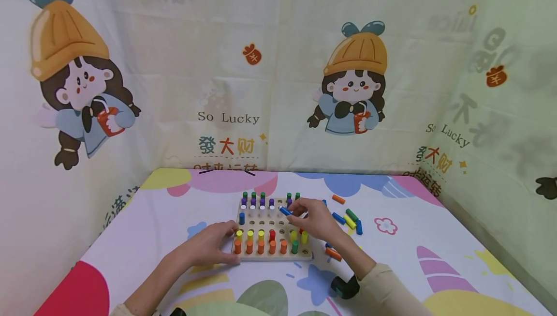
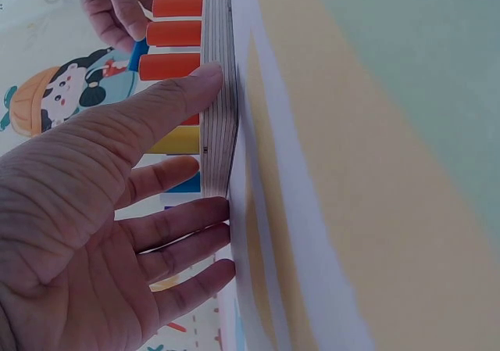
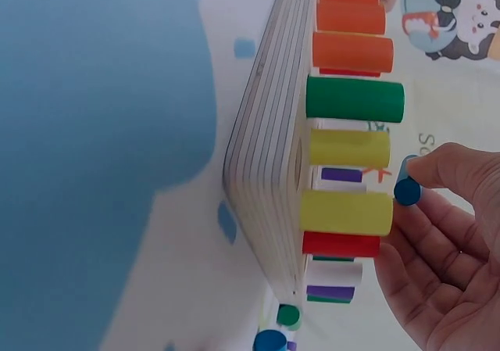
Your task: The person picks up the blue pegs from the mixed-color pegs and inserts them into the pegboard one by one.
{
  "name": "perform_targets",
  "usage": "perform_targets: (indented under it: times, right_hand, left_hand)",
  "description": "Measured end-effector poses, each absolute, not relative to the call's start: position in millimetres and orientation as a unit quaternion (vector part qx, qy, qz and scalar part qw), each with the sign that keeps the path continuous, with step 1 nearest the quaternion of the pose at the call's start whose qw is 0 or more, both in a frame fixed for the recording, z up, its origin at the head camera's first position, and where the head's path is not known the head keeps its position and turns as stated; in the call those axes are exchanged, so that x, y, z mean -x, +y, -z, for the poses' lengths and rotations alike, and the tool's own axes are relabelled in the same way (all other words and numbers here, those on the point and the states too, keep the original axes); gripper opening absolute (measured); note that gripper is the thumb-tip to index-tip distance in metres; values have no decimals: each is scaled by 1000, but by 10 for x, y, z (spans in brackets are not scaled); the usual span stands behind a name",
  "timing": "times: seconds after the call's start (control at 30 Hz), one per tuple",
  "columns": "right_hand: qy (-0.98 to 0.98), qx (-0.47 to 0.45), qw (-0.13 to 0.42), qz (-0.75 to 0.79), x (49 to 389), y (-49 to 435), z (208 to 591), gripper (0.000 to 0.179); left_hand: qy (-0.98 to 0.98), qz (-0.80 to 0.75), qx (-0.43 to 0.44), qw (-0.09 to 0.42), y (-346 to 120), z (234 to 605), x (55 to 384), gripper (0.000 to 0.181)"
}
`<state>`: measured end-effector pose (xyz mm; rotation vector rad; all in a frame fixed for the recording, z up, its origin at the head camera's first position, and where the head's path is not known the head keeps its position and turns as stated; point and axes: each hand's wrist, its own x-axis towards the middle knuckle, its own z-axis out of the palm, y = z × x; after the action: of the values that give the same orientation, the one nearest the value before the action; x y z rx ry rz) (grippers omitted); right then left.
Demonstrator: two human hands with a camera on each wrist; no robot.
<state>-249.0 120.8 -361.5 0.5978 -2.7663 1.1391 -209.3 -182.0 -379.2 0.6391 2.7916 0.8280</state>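
A wooden pegboard (image 1: 276, 258) holds rows of coloured pegs, with orange ones (image 1: 261, 247) at the front and green ones at the back. My left hand (image 1: 212, 245) touches the board's left side, its thumb on the front edge and its fingers loosely extended. Between thumb and fingertips, my right hand (image 1: 316, 217) pinches a blue peg (image 3: 408, 185) above the board's right half. In the head view that peg overlaps the white row, tilted. One blue peg (image 1: 241, 218) stands at the left of a row of bare holes. Part of the board's right side is hidden behind the right hand.
Loose pegs lie on the table right of the board: a green peg (image 1: 352, 215), a yellow peg (image 1: 349, 222), several blue ones and an orange peg (image 1: 338, 199) farther back. Another orange peg (image 1: 333, 254) lies by the right forearm. A printed cloth (image 1: 278, 151) hangs behind the table.
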Motion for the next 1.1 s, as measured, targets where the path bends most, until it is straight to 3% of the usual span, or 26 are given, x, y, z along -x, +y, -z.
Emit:
perform_targets:
  times: [1.1]
  right_hand:
    - [-897,-247,25,-365,2487,787,3641,13]
  left_hand:
    - [931,-281,-215,89,-1838,3780,2106,65]
